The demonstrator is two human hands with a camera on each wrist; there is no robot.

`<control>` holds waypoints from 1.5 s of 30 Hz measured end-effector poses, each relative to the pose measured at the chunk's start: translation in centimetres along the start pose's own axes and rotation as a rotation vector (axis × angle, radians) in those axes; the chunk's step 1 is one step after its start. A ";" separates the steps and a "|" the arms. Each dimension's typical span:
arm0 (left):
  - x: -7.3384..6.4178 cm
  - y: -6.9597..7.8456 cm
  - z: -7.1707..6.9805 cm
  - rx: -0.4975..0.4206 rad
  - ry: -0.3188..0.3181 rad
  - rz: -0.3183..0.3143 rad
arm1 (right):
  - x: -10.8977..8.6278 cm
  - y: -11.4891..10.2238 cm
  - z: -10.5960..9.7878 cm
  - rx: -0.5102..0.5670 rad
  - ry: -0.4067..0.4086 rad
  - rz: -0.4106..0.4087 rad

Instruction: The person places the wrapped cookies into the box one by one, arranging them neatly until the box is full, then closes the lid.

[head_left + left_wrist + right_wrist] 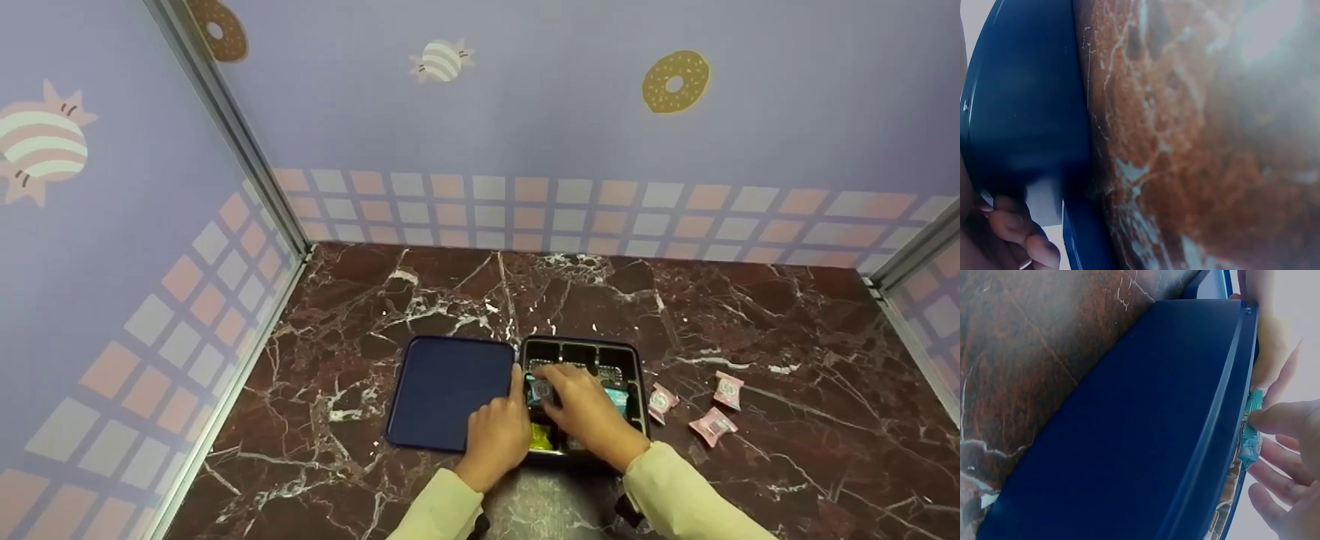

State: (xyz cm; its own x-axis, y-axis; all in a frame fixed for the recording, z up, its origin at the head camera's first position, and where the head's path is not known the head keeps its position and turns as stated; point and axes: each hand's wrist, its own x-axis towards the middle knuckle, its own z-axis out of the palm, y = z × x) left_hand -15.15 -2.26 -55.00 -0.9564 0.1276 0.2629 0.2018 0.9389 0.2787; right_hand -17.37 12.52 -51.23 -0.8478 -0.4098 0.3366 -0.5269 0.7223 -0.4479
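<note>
A dark compartment box (642,375) lies on the marbled table, with its inner dividers showing. My left hand (499,433) grips the box's near left side, its index finger stretched along the left edge; in the left wrist view its other fingers (1013,225) curl beside the blue outer wall. My right hand (594,411) reaches over the box and pinches a teal-wrapped candy (1251,430) between thumb and fingers, at the rim in the right wrist view. Inside the box show another teal wrapper (617,399) and a yellow-green wrapped piece (540,437). My right hand hides the middle compartments.
A flat blue lid (450,390) lies directly left of the box. To the right sit three pink-wrapped candies (728,391) on the table. A patterned back wall (525,135) and a left side wall (97,300) border the tabletop.
</note>
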 end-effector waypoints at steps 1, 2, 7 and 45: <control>0.0 0.1 0.0 -0.002 -0.006 0.000 | 0.0 0.0 0.0 0.005 -0.005 0.004; 0.0 0.1 0.0 -0.003 -0.010 0.000 | 0.0 0.0 0.0 0.011 -0.012 0.009; 0.0 0.2 0.1 0.008 -0.016 -0.005 | -0.1 -0.1 0.0 0.008 -0.036 0.022; 0.0 -0.2 -0.1 -0.034 0.002 0.019 | -1.2 2.1 -2.3 -0.066 0.127 -0.029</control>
State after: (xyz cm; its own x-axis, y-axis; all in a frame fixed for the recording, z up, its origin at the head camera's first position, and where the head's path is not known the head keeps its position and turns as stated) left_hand -15.13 -2.43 -54.98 -0.9520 0.1446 0.2699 0.2269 0.9249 0.3049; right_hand -17.29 15.84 -50.66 -0.8157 -0.3605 0.4524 -0.5426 0.7479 -0.3825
